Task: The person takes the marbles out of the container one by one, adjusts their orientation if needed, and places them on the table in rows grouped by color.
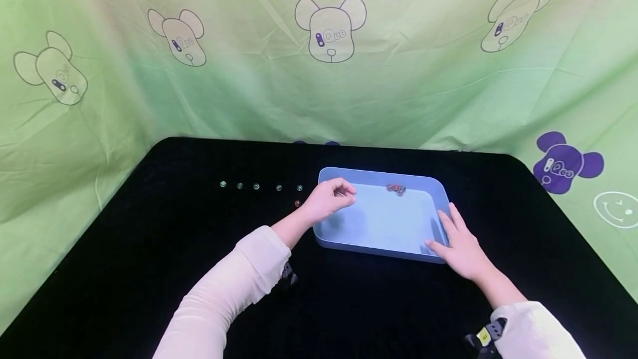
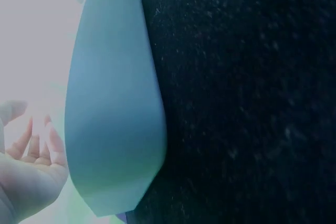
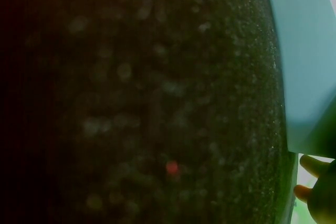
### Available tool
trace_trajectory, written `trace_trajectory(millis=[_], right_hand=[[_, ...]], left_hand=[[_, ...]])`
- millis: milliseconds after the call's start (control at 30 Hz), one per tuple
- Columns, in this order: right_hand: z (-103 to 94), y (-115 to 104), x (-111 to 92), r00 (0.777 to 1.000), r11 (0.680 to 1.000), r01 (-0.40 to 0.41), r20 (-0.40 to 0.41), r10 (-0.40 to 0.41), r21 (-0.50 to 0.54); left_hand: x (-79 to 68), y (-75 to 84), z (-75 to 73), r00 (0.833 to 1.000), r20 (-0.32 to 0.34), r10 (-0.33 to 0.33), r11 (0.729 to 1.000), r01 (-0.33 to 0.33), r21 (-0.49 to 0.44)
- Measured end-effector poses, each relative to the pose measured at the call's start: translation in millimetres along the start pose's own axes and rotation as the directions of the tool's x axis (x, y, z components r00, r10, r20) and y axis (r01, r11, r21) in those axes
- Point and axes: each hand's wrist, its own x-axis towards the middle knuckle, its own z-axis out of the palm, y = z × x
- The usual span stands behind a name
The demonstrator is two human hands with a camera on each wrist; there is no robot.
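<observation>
My left hand (image 1: 326, 202) hovers over the left end of a blue tray (image 1: 384, 251), palm inward. Its fingers are loosely bent, thumb apart from them in the left wrist view, and nothing shows between them. My right hand (image 1: 463, 248) rests on the tray's right wall with fingers extended, its thumb near the front right corner. Inside the tray, a small cluster of glassy marbles (image 1: 397, 189), some reddish, lies by the far wall. Left of the tray, a red marble (image 1: 297, 203) lies on the black table, just beyond my left wrist.
Several clear and greenish marbles, among them a greenish marble (image 1: 222, 184), form a row on the black table (image 1: 149, 237) left of the tray. A green patterned curtain (image 1: 259, 93) rises behind and beside the table.
</observation>
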Motion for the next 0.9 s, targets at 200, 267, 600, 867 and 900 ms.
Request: trace_trajectory(millis=[200, 267, 600, 867, 900], right_hand=[[0.1, 0.9, 0.1, 1.000, 1.000, 0.005, -0.005, -0.005, -0.004], [0.2, 0.7, 0.1, 1.000, 1.000, 0.006, -0.003, -0.006, -0.003], [0.0, 0.4, -0.9, 1.000, 1.000, 0.006, -0.018, -0.007, -0.011], [0.5, 0.7, -0.2, 1.000, 1.000, 0.005, -0.006, -0.005, 0.002], [0.5, 0.7, -0.1, 1.000, 1.000, 0.004, -0.003, -0.004, 0.004]], left_hand=[[3.5, 0.8, 7.0, 1.000, 0.001, 0.020, 1.000, -0.020, 0.003], [4.8, 1.1, 9.7, 1.000, 0.000, 0.022, 1.000, -0.022, 0.001], [11.1, 5.6, 20.8, 1.000, 0.002, -0.004, 1.000, 0.004, -0.011], [16.3, 7.0, 27.4, 1.000, 0.006, -0.026, 0.999, 0.026, -0.025], [17.0, 7.1, 28.1, 1.000, 0.006, -0.027, 0.999, 0.027, -0.028]])
